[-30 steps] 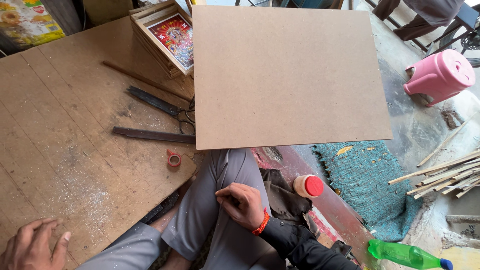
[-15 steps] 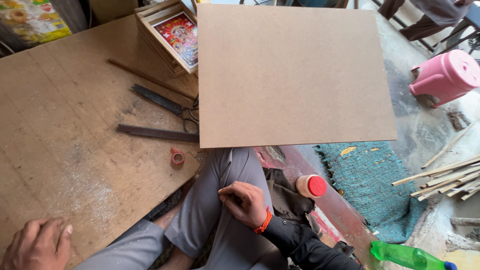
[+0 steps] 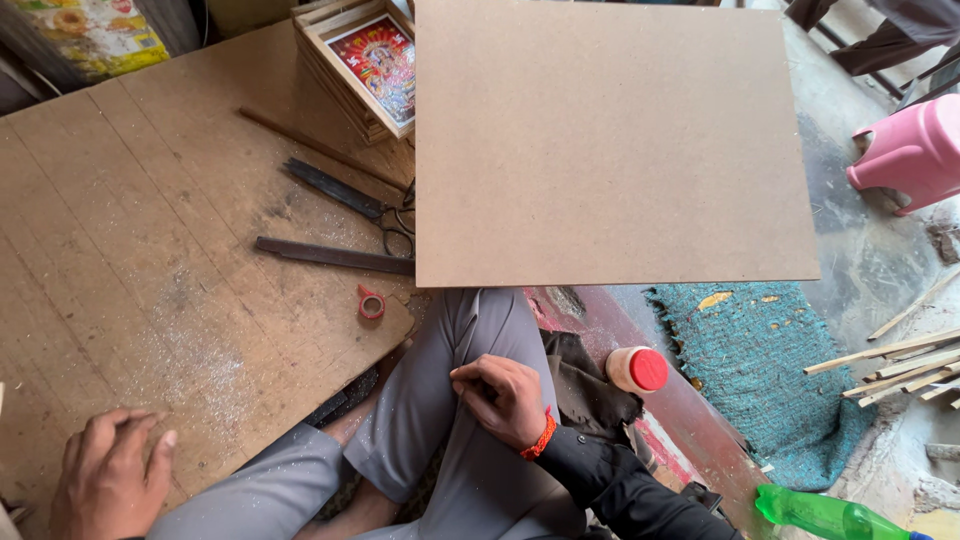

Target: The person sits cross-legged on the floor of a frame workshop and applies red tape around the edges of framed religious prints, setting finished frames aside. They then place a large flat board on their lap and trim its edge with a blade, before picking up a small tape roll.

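Observation:
My left hand lies palm down on the dusty wooden work board at the lower left, fingers loosely spread, holding nothing. My right hand, with an orange band at the wrist, rests on my grey trouser leg with its fingers curled in; nothing shows in it. A large plain brown fibreboard sheet lies flat ahead of my knee, overhanging the work board. A small red tape roll sits on the board between the two hands.
Scissors, a dark metal bar and a thin stick lie left of the sheet. Stacked framed pictures stand behind. A red-capped jar, teal mat, green bottle, wood strips and pink stool are right.
The view has drifted a little to the left and down. Both hands stay where they were, the left on the board and the right on my leg.

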